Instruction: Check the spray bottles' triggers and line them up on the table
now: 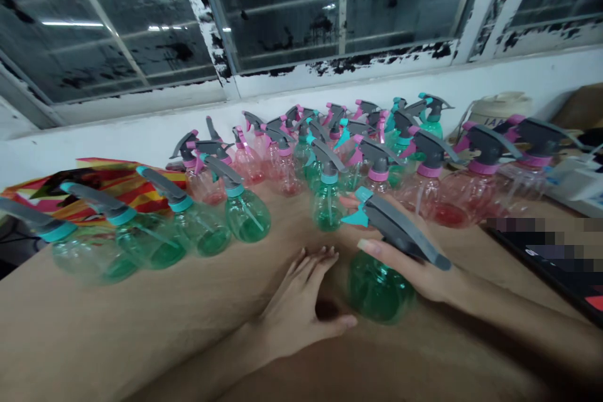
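My right hand (pixel 414 264) grips a green spray bottle (pixel 379 286) by its neck, under the grey trigger head with a teal nozzle (pixel 398 229); the bottle stands on the brown table (pixel 141 326). My left hand (pixel 299 308) lies flat on the table just left of that bottle, fingers stretched out, holding nothing. Beyond the hands stand several more spray bottles: green ones with teal collars (pixel 245 210) in a row to the left, and pink ones with pink collars (pixel 428 191) farther back and to the right.
A striped red and yellow bag (pixel 117 179) lies at the table's left edge. A dark flat device (pixel 556 270) sits at the right. A white container (pixel 499 110) stands at the back right, against the white wall under the peeling window frames.
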The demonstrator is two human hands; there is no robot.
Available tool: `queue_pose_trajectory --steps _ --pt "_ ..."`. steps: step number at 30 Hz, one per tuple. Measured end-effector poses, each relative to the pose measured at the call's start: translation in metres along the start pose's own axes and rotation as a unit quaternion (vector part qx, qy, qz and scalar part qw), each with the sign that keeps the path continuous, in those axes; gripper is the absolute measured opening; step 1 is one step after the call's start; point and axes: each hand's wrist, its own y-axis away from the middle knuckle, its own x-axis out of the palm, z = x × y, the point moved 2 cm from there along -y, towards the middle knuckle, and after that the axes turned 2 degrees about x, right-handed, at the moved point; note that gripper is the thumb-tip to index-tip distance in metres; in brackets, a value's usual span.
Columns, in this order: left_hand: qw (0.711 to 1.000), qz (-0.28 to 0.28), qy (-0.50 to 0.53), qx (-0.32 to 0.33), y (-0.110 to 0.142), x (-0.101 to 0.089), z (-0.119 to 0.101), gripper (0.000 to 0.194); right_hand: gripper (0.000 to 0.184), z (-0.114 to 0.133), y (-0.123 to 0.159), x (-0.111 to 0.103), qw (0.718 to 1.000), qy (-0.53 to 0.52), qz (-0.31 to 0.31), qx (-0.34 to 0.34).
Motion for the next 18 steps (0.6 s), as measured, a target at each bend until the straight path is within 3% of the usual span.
queue_pose_trajectory --steps 4,11,14,18 --pt "0.996 -0.001 0.082 -0.039 -0.004 -0.004 -0.006 0.096 0.036 -0.002 0.001 0.000 0.998 0.026 -0.008 0.057" --pt "0.984 -0.054 0.162 0.055 -0.020 -0.001 -0.025 0.116 0.024 0.009 0.011 0.003 0.993 0.051 0.071 0.083" --pt "0.973 -0.095 0.198 0.066 -0.020 0.003 -0.026 0.113 0.021 0.012 0.014 0.014 0.993 0.004 0.072 0.092" --pt "0.973 -0.110 0.200 0.029 -0.008 0.002 -0.020 0.098 0.023 0.017 0.011 0.034 0.994 -0.040 0.050 0.089"
